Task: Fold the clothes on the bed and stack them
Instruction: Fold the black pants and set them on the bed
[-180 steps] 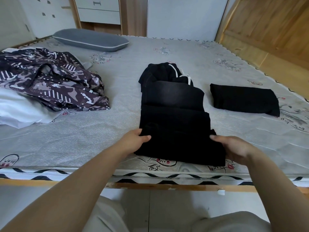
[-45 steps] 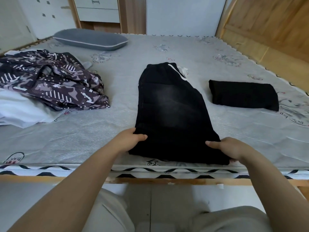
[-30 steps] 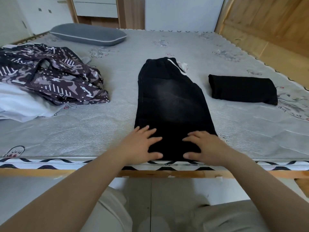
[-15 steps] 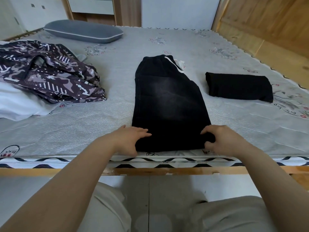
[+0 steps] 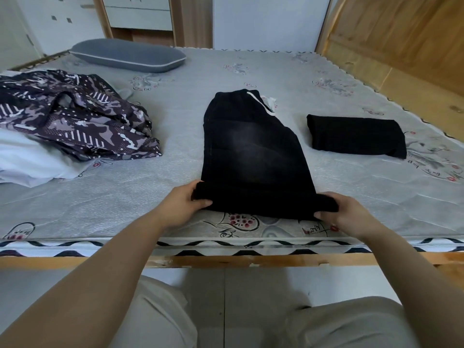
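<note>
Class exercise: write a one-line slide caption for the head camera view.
Both hands, left and right, grip the near end of black jeans on the bed.

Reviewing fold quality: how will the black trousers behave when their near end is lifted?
Probably floppy: the black trousers already curl over where the left hand and right hand grip. Likely fairly heavy denim, judging by its faded patch, so unlikely to slide.

Black trousers [image 5: 253, 156] with a faded grey patch mid-leg and a white stripe at the waistband. Solid black folded garment [image 5: 356, 135]. Dark purple camouflage-print garment [image 5: 75, 116] — white dots and stripes scattered across it. Plain white cloth [image 5: 27, 164] beneath. Slate-grey pillow [image 5: 128, 55] with pale piping. Light grey mattress [image 5: 150, 192] — faint floral drawings, red blossoms, black zigzag border.
</note>
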